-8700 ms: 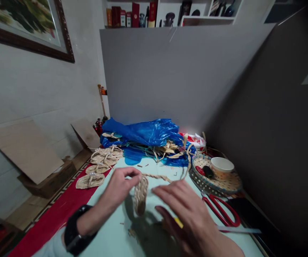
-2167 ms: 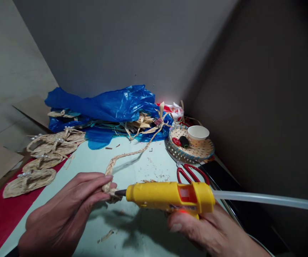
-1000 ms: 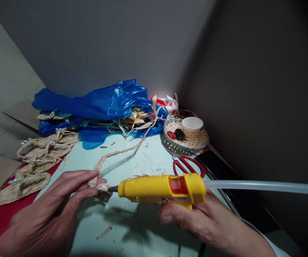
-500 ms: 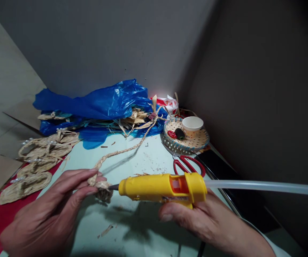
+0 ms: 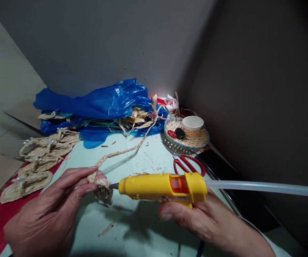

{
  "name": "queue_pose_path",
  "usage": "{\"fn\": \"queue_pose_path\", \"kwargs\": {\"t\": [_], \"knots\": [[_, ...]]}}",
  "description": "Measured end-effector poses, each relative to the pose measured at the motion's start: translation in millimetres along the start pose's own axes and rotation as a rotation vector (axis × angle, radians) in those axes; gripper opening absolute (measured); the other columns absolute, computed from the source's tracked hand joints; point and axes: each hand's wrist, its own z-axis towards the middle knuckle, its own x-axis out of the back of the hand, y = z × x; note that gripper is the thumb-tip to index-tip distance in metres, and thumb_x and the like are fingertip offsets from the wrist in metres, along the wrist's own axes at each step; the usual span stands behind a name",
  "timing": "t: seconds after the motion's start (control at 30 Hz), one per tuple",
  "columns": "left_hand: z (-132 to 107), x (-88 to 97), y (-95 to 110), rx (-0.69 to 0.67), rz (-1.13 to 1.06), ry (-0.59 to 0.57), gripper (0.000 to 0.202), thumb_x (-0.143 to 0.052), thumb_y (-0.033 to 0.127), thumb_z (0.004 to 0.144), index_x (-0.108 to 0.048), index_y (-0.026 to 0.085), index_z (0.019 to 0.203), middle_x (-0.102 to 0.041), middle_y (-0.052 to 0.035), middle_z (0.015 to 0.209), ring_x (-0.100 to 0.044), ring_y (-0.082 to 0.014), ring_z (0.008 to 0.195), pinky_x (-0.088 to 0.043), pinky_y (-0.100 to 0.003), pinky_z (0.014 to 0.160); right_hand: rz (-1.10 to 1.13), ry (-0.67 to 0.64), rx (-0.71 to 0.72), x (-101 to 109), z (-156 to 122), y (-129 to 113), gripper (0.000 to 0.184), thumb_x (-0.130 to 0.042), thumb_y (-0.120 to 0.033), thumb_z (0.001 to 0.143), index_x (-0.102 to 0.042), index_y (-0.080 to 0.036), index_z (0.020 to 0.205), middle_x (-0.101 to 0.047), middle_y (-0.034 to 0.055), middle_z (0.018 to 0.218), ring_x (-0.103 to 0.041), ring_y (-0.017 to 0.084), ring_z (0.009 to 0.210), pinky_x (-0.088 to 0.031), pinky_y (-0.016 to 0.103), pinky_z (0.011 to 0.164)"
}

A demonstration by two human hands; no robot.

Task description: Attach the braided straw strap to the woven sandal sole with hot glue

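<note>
My left hand (image 5: 49, 210) pinches a small woven straw piece (image 5: 102, 189) at the near end of a braided straw cord (image 5: 122, 151) that runs back across the pale green table top (image 5: 154, 157). My right hand (image 5: 207, 223) grips a yellow hot glue gun (image 5: 162, 186) held level, pointing left. Its dark nozzle tip touches the woven piece. A clear glue stick (image 5: 263, 187) juts out of the gun's back toward the right edge.
Red-handled scissors (image 5: 187, 165) lie behind the gun. A round woven tray (image 5: 194, 142) holds a paper cup (image 5: 193, 125) and small spools. A blue plastic bag (image 5: 97, 105) with straw lies at the back. Woven straw sandals (image 5: 36, 164) sit left on a red cloth. Grey panels wall in back and right.
In the last second the gun and both hands have barely shifted; the woven piece sits slightly lower in my left fingers. Earlier, my right hand had no gun and the view was higher.
</note>
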Motion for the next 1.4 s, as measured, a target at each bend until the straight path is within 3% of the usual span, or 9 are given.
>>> {"fn": "queue_pose_path", "kwargs": {"t": [0.1, 0.23, 0.43, 0.7, 0.87, 1.0, 1.1, 1.2, 1.4], "knots": [[0.9, 0.3, -2.9, -0.032, 0.007, 0.008, 0.020, -0.074, 0.044, 0.079, -0.079, 0.050, 0.097, -0.083, 0.0176, 0.096, -0.073, -0.0095, 0.091, -0.048, -0.014, 0.087, -0.032, -0.003, 0.003, 0.0, -0.3, 0.7, 0.023, -0.063, -0.043, 0.098, -0.081, -0.028, 0.100, -0.063, -0.0028, 0.065, -0.050, 0.013, 0.053, -0.045, 0.016, 0.047], [-1.9, 0.0, 2.6, 0.095, -0.002, 0.016, 0.019, -0.074, 0.047, 0.080, -0.080, 0.046, 0.097, -0.084, 0.0106, 0.101, -0.074, -0.0157, 0.099, -0.050, -0.027, 0.098, -0.018, -0.024, -0.016, 1.8, 0.4, 0.2, 0.021, -0.064, -0.041, 0.097, -0.081, -0.027, 0.098, -0.060, -0.0036, 0.064, -0.050, 0.012, 0.053, -0.045, 0.014, 0.045], [4.9, -1.7, -11.4, -0.040, -0.026, 0.050, 0.017, -0.078, 0.047, 0.076, -0.082, 0.042, 0.093, -0.086, 0.0108, 0.088, -0.078, -0.0079, 0.078, -0.056, -0.008, 0.077, 0.011, -0.034, -0.040, 3.7, 0.8, 0.1, 0.024, -0.064, -0.041, 0.099, -0.082, -0.027, 0.093, -0.062, -0.0034, 0.064, -0.050, 0.011, 0.054, -0.046, 0.013, 0.047], [8.8, 1.5, -12.3, -0.052, -0.068, 0.029, 0.021, -0.078, 0.046, 0.078, -0.083, 0.035, 0.095, -0.086, 0.0048, 0.089, -0.081, -0.0115, 0.074, -0.059, -0.009, 0.070, -0.056, -0.022, -0.024, -1.1, -2.3, 5.5, 0.038, -0.057, -0.051, 0.101, -0.074, -0.024, 0.080, -0.060, -0.0037, 0.061, -0.051, 0.011, 0.052, -0.044, 0.013, 0.046], [2.3, -5.5, 13.0, 0.198, -0.181, -0.001, 0.020, -0.081, 0.047, 0.076, -0.082, 0.034, 0.092, -0.086, 0.0064, 0.090, -0.080, -0.0096, 0.075, -0.057, -0.005, 0.073, -0.097, 0.041, 0.057, 1.1, 0.2, 1.0, 0.029, -0.062, -0.047, 0.099, -0.078, -0.026, 0.086, -0.071, -0.0018, 0.072, -0.062, 0.014, 0.064, -0.053, 0.017, 0.063], [-0.3, -9.8, 24.3, 0.397, -0.299, -0.060, 0.043, -0.086, 0.065, 0.060, -0.082, 0.033, 0.088, -0.085, 0.0043, 0.086, -0.081, -0.0146, 0.082, -0.058, -0.007, 0.072, -0.088, -0.009, 0.024, -0.3, 0.4, -0.4, 0.028, -0.060, -0.044, 0.100, -0.083, -0.027, 0.100, -0.074, -0.0009, 0.071, -0.055, 0.013, 0.053, -0.048, 0.018, 0.049], [-0.6, -10.3, 29.3, 0.522, -0.353, -0.093, 0.055, -0.090, 0.068, 0.049, -0.081, 0.032, 0.089, -0.084, 0.0043, 0.085, -0.080, -0.0159, 0.088, -0.054, -0.002, 0.058, -0.074, -0.012, 0.024, -2.2, -0.6, 1.7, 0.029, -0.058, -0.042, 0.102, -0.083, -0.028, 0.104, -0.073, -0.0012, 0.069, -0.053, 0.013, 0.050, -0.046, 0.018, 0.046], [-0.5, -9.7, 33.4, 0.554, -0.334, -0.106, 0.059, -0.089, 0.070, 0.046, -0.081, 0.033, 0.090, -0.083, 0.0053, 0.083, -0.079, -0.0157, 0.089, -0.048, 0.000, 0.048, -0.085, -0.021, 0.038, -0.9, -0.1, 2.2, 0.029, -0.057, -0.045, 0.102, -0.082, -0.029, 0.105, -0.073, -0.0019, 0.071, -0.058, 0.013, 0.055, -0.050, 0.017, 0.053], [0.4, -8.6, 32.3, 0.554, -0.351, -0.104, 0.055, -0.090, 0.067, 0.050, -0.080, 0.032, 0.091, -0.083, 0.0053, 0.084, -0.079, -0.0146, 0.089, -0.050, 0.000, 0.052, -0.118, -0.021, 0.022, 1.5, -0.2, 0.3, 0.033, -0.055, -0.049, 0.102, -0.083, -0.032, 0.106, -0.071, 0.0002, 0.070, -0.058, 0.014, 0.056, -0.051, 0.017, 0.049]]}}
